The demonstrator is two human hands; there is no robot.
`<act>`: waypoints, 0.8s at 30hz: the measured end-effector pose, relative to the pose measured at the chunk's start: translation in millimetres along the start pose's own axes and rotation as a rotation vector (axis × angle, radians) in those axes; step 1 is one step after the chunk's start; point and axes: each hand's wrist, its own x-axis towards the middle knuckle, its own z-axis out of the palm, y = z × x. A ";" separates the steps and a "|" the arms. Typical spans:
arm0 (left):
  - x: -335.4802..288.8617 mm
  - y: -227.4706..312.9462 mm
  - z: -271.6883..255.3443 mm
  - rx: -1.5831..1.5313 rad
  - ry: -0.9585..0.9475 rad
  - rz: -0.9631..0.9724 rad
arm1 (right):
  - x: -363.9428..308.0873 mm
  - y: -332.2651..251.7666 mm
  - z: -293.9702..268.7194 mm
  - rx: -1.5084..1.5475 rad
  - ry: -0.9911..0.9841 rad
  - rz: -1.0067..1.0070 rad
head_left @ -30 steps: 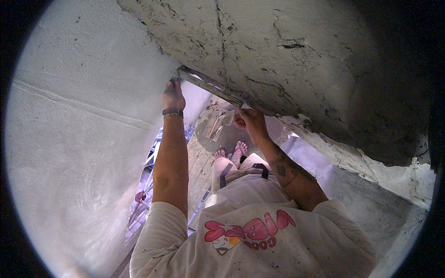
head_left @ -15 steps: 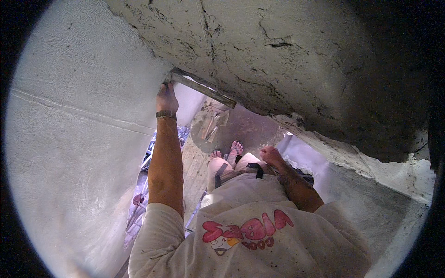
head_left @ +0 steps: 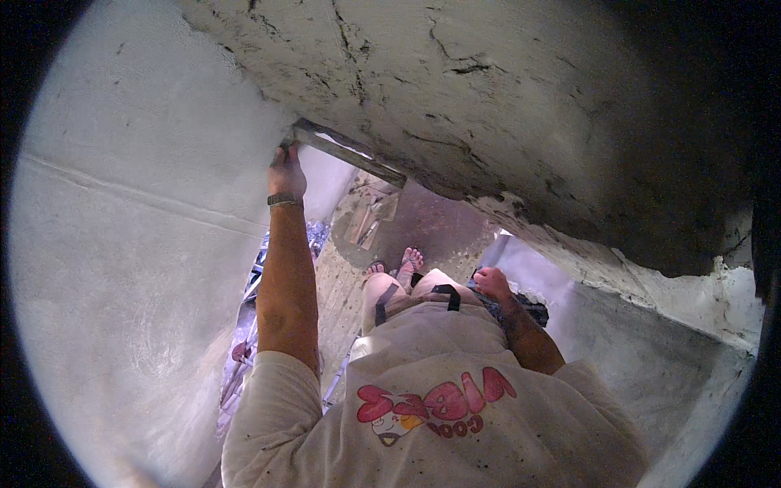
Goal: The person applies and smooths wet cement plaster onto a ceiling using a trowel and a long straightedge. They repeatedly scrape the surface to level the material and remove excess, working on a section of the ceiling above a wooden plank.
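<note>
My left hand (head_left: 287, 173) is raised at the end of a straight, grey-brown bar (head_left: 350, 153), its fingers closed round that end; they are partly hidden. The bar looks like a plasterer's straightedge. It slants down to the right, along the lower edge of a rough, cracked plaster face (head_left: 488, 106), with the smooth pale wall (head_left: 138, 203) beside my hand. My right hand (head_left: 492, 283) hangs low by my right hip, fingers curled into a loose fist. No thing shows in it.
Below my feet are dusty boards (head_left: 333, 281). Ahead of them a flat board (head_left: 373, 218) carries a tool with a long handle. Cluttered items (head_left: 244, 350) lie far down past the boards' left side. A broken plaster ledge (head_left: 626, 281) runs along the right.
My right hand has moved slightly right and down, away from my thigh. The left hand and the bar have shifted a little left in the view, along with the whole scene.
</note>
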 end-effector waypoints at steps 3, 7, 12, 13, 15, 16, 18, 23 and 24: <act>-13.9 83.1 -16.4 0.165 -0.101 0.002 | -9.6 -2.9 -6.1 -0.092 0.051 -0.163; -5.0 26.4 -13.5 -0.122 0.047 -0.004 | -14.4 -42.2 -32.7 0.383 0.052 0.162; 1.8 13.9 10.5 -0.747 0.112 -0.149 | -20.5 -20.9 -28.1 0.251 0.077 -0.035; 4.6 7.2 6.5 -0.506 0.120 -0.060 | -19.2 -20.9 -29.6 0.300 0.031 0.076; 3.9 12.3 9.5 -0.294 0.085 -0.014 | -21.3 -10.7 -23.3 0.319 0.007 0.136; 1.0 19.2 12.7 -0.322 0.049 -0.056 | -24.1 0.3 -16.4 0.287 0.025 0.078; 1.0 7.3 8.9 -0.361 0.058 -0.073 | -18.4 1.3 -17.3 0.292 0.011 0.080; 1.5 1.4 1.3 -0.308 0.125 0.018 | -14.4 -28.5 -37.8 0.374 -0.061 0.310; -2.3 12.2 0.2 -0.287 0.112 0.017 | -15.6 -23.7 -33.7 0.387 -0.044 0.295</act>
